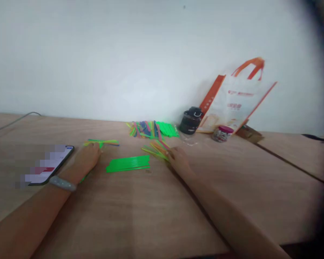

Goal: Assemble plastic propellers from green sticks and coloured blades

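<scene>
- Right hand [179, 158], right of the green strips [128, 164], fingers pinched round a colourful bunch [157, 149]!
- Left hand [89, 158], left of them, at yellow-green strips [110, 142]; grip unclear.

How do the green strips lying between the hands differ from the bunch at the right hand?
Colour: the green strips are all green; the bunch mixes yellow, green, orange and pink.
Arrangement: the green strips lie side by side in a flat block; the bunch fans out.
Contact: neither hand touches the green strips; the right hand holds the bunch near one end.
Both consist of long, thin pieces.
</scene>
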Tool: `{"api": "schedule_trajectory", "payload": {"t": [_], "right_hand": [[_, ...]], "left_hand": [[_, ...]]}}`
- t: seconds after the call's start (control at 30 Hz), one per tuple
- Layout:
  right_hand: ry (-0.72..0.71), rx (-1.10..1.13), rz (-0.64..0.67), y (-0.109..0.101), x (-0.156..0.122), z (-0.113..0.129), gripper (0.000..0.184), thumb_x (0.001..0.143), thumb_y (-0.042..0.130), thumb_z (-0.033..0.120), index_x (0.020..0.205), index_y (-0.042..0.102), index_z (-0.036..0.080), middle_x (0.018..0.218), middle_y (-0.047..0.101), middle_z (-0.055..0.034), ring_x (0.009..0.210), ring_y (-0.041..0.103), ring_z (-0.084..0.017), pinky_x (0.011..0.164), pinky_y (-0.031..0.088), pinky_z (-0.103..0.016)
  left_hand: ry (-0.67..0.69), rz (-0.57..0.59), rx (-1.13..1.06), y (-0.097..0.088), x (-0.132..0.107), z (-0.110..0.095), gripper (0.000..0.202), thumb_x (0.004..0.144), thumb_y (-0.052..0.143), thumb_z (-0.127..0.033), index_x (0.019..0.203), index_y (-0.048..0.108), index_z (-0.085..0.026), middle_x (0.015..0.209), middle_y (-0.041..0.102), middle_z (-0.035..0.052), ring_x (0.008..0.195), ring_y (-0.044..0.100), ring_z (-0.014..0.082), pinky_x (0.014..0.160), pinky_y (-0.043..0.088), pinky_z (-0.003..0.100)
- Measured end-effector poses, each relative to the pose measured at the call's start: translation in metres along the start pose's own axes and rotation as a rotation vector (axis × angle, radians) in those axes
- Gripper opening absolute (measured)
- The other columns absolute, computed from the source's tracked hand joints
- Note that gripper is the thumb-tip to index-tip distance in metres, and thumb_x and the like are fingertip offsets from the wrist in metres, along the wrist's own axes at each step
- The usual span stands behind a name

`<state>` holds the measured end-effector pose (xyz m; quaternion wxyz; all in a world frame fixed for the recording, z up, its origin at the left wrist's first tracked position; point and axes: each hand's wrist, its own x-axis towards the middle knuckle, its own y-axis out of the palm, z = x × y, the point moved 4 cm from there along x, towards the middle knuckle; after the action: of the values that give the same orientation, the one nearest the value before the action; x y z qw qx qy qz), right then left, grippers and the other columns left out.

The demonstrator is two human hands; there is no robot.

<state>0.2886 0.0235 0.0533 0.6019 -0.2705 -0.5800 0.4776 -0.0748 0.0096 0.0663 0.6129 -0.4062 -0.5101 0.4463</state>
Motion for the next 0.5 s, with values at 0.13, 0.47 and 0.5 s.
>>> {"api": "schedule_trajectory", "payload": {"t": [0.13,0.47,0.5], "right_hand": [[0.043,-0.039,0.027,0.002,0.004,-0.011,0.026,0.088,0.046,0.024,0.095,0.068,0.013,0.095,0.063,-0.0107,0.092,0.054,-0.02,0.084,0.039,-0.03],[-0.006,-0.016,0.046,0.012,0.005,-0.01,0.023,0.087,0.05,0.027,0.094,0.069,0.017,0.099,0.063,-0.0091,0.095,0.053,-0.02,0.085,0.039,-0.03],[0.002,-0.015,0.041,0.012,0.005,-0.01,0.022,0.086,0.05,0.026,0.093,0.069,0.016,0.098,0.063,-0.0093,0.094,0.053,-0.02,0.085,0.039,-0.03]], "left_hand": [[0.051,-0.101,-0.029,-0.018,-0.005,-0.014,0.029,0.091,0.039,-0.028,0.096,0.058,-0.008,0.096,0.059,0.0177,0.091,0.058,0.0298,0.077,0.046,0.041],[0.634,-0.146,-0.279,-0.02,-0.044,-0.12,0.021,0.091,0.045,-0.026,0.106,0.06,-0.019,0.105,0.057,0.0075,0.099,0.051,0.0212,0.084,0.045,0.035],[0.643,-0.134,-0.286,-0.017,-0.045,-0.125,0.021,0.091,0.045,-0.025,0.104,0.06,-0.02,0.104,0.057,0.0072,0.097,0.051,0.0209,0.082,0.046,0.034]]}}
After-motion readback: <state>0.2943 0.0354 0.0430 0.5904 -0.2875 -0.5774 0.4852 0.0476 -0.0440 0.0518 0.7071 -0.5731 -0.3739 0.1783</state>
